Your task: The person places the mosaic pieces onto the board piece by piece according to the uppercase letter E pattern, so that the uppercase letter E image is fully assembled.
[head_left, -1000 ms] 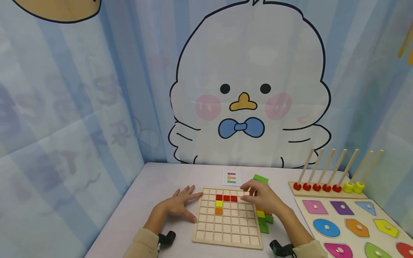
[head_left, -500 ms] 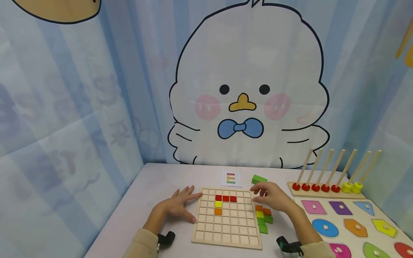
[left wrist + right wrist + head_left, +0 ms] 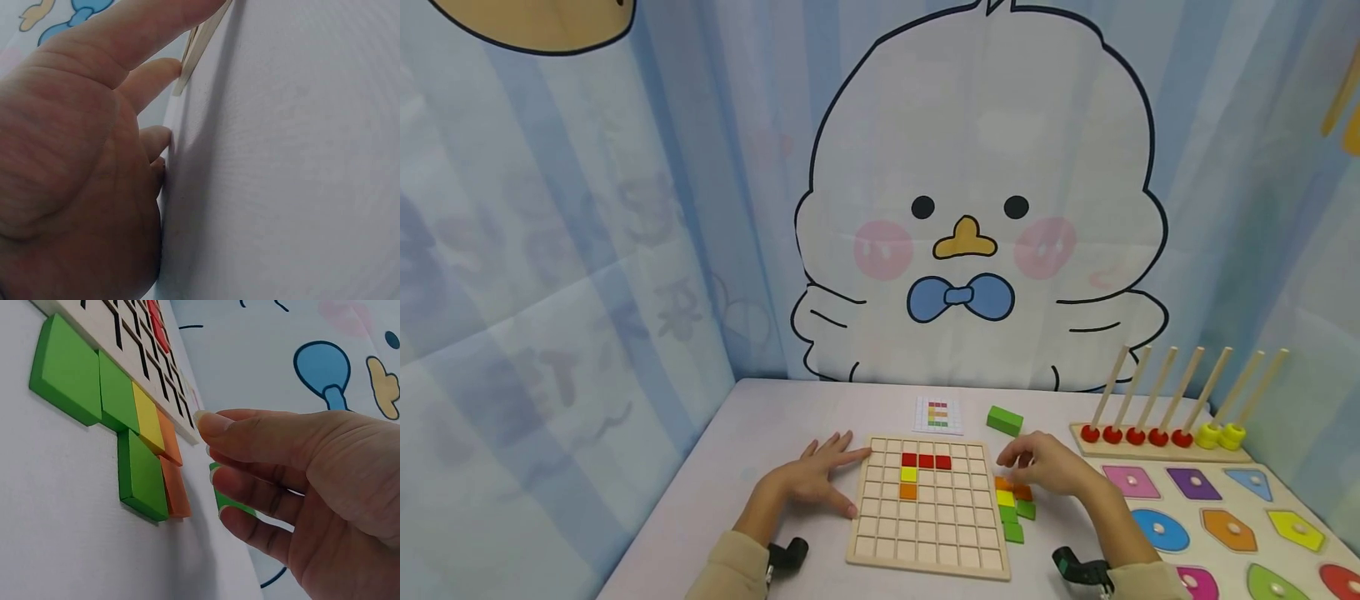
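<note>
A wooden grid board (image 3: 936, 521) lies on the table. Set in its upper cells are three red tiles (image 3: 927, 461), with a yellow tile (image 3: 909, 474) and an orange tile (image 3: 908, 492) in a column below the leftmost. Spread at the board's left edge, my left hand (image 3: 808, 475) touches the frame with thumb and index finger. My right hand (image 3: 1048, 462) hovers with loosely bent fingers over loose tiles beside the board's right edge, holding nothing. The right wrist view shows these as several green tiles (image 3: 69, 369), a yellow one (image 3: 147, 419) and orange ones (image 3: 176, 487).
Behind the board lies a small pattern card (image 3: 938, 415), with a green block (image 3: 1004, 420) to its right. A peg stand (image 3: 1157, 450) with red and yellow beads and a shape puzzle board (image 3: 1202, 500) occupy the right side.
My right hand has moved from above the board's upper right, out past its edge, to the loose tiles. The left hand stays in place. The tiles on the board look unchanged.
</note>
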Demonstrator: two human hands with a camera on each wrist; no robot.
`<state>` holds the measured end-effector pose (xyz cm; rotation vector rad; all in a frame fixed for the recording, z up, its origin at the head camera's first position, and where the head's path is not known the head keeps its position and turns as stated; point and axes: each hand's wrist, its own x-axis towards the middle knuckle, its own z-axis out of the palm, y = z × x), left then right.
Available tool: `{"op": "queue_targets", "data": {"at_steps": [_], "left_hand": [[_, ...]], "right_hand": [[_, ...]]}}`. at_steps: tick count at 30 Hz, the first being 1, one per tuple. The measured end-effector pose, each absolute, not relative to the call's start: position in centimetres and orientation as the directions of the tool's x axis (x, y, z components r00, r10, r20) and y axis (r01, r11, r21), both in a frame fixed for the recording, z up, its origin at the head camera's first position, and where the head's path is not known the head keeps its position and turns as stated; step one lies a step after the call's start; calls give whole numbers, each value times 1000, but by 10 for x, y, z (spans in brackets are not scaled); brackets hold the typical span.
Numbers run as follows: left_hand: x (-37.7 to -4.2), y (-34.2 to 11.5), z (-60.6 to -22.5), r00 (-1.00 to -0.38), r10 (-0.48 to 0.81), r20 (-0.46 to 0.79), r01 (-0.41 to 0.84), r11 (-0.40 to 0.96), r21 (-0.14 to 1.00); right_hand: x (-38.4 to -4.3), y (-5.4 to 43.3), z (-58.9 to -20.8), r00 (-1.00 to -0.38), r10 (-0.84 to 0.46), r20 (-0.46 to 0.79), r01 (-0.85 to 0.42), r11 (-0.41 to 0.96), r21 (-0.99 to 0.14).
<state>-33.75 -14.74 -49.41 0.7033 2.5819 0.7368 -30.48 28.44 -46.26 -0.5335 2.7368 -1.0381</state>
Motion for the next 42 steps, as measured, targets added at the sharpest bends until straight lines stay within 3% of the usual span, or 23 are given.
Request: {"op": "queue_targets", "data": {"at_steps": [17, 42], "left_hand": [[-338, -146, -494, -811, 548, -206, 360, 744, 563], [-339, -147, -495, -813, 552, -187, 375, 741, 556]], "right_hand": [[-305, 279, -470, -941, -333, -64, -218, 738, -639], [-311, 278, -478, -931, -355, -81, -227, 741, -632]]}}
